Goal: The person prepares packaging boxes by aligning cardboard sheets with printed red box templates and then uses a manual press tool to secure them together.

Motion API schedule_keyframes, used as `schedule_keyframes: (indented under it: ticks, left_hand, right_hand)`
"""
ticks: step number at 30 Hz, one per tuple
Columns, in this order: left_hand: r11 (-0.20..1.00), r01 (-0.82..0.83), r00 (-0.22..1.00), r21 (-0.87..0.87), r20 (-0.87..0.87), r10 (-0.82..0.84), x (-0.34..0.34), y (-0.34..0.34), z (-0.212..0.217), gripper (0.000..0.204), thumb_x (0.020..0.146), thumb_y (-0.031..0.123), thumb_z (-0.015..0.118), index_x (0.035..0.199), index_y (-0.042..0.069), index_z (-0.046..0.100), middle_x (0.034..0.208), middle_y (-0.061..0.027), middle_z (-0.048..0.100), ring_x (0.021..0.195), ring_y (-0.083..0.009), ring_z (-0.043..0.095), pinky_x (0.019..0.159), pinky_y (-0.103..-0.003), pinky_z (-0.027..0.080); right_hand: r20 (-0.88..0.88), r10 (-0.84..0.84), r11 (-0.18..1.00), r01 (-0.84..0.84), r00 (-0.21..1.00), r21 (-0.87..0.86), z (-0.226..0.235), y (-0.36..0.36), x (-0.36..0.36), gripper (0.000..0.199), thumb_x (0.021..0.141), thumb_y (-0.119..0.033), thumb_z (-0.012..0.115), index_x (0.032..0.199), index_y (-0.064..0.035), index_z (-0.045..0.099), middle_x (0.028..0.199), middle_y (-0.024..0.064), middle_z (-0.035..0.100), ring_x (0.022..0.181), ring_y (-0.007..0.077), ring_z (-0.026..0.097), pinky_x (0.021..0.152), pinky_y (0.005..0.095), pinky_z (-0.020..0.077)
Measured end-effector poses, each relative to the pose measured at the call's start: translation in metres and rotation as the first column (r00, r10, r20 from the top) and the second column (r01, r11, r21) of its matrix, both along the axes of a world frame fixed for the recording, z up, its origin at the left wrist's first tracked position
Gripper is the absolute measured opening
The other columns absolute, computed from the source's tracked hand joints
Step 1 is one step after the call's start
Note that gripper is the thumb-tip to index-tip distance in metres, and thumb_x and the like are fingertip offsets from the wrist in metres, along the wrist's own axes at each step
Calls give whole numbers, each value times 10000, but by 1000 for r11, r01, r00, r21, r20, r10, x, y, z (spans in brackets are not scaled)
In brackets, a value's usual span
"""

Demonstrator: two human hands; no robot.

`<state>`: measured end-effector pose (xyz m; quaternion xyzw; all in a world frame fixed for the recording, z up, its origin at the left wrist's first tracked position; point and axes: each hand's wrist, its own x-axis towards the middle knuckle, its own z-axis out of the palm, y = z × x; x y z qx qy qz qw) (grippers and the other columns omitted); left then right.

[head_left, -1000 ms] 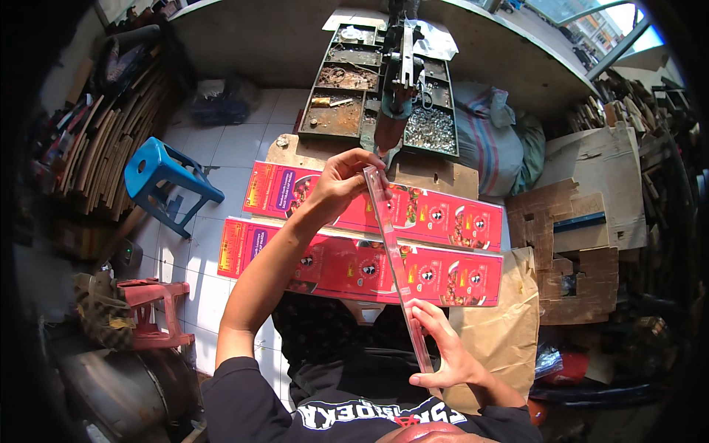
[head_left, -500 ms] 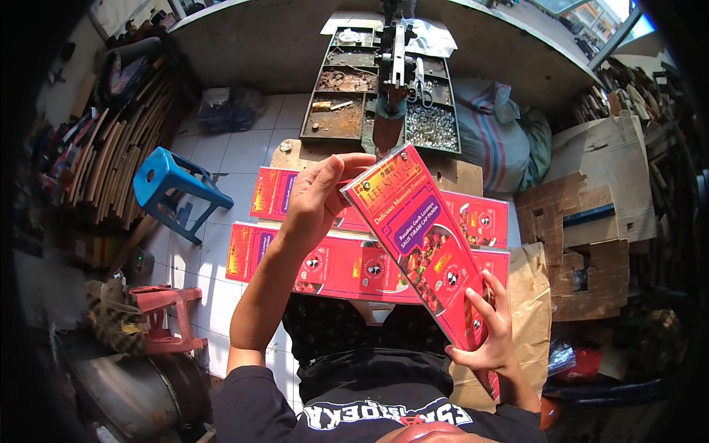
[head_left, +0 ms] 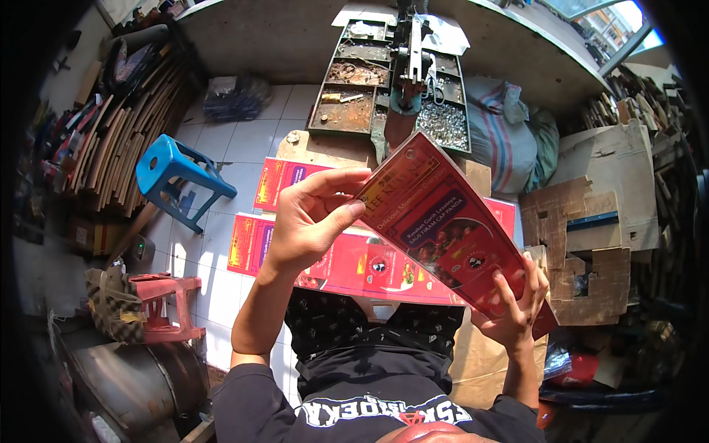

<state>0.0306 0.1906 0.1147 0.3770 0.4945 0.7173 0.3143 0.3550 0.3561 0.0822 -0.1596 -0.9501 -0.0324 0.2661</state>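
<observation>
A long red printed board (head_left: 443, 229) with food pictures hangs slantwise between my hands, its face in shade. My left hand (head_left: 314, 218) pinches its upper left edge between thumb and fingers. Around its lower right end, my right hand (head_left: 517, 306) is closed, fingers across the face. A metal eyelet sits in its top corner. Just beyond that corner stands a hand press (head_left: 402, 111), probably for eyelets. Beneath the board lie similar red boards in two rows, a far one (head_left: 275, 184) and a near one (head_left: 347, 269), on a wooden top (head_left: 332, 150).
A metal compartment tray (head_left: 371, 96) with small shiny parts and scissors (head_left: 436, 92) flanks the press. Left are a blue stool (head_left: 161, 164), a red stool (head_left: 166, 288) and stacked boards (head_left: 122, 125). Right are a striped sack (head_left: 495, 140) and cut cardboard (head_left: 591, 258).
The held board has swung flatter and tilted, its lower end moving right and up and its face turning darker. My right hand moved with it; my left thumb now presses on its edge.
</observation>
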Motion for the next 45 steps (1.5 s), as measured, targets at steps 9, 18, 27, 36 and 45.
schedule_keyframes:
  ticks: [9, 18, 27, 36, 45]
  left_hand:
    - [996, -85, 994, -30, -75, 82, 1, 2, -5, 329, 867, -70, 639, 1191, -49, 591, 1028, -148, 679, 963, -163, 673, 853, -270, 556]
    - [979, -193, 979, -64, -80, 187, 7, -16, -22, 310, 866, -58, 635, 1171, -37, 585, 988, -129, 683, 921, -151, 677, 822, -262, 551]
    - [766, -630, 776, -130, -146, 614, 11, -71, -80, 291, 886, -32, 587, 1176, -25, 561, 1026, -102, 646, 961, -157, 635, 868, -288, 506]
    - [707, -705, 707, -51, -124, 696, 43, -109, -93, 161, 914, -40, 548, 1070, -11, 573, 1026, -88, 598, 912, -155, 641, 825, -279, 511]
    - [694, -716, 696, -76, -162, 700, 63, -137, -100, 157, 907, -45, 529, 1050, -15, 587, 976, -100, 615, 844, -166, 647, 816, -310, 536]
  right_hand:
    - [-24, -21, 999, 22, 999, 44, 0, 6, -8, 658, 593, -331, 741, 1234, -230, 635, 1443, 193, 413, 1156, 393, 451, 948, 496, 399]
    - [72, 56, 996, -51, 996, -70, 1, 10, -19, 684, 574, -291, 754, 1243, -228, 630, 1442, 200, 416, 1189, 384, 457, 972, 498, 396]
    - [153, 258, 943, -215, 954, -255, 4, 12, -73, 694, 521, -204, 781, 1201, -230, 649, 1377, 119, 489, 1224, 384, 463, 994, 534, 411]
    - [163, 410, 902, -373, 897, -216, 11, 15, -174, 638, 618, -329, 820, 1216, -206, 634, 1382, 113, 478, 1293, 373, 415, 1074, 544, 336]
    - [57, 154, 946, -131, 986, -296, -9, 29, -120, 596, 733, -288, 802, 1281, -177, 595, 1424, 141, 453, 1339, 360, 388, 1105, 508, 309]
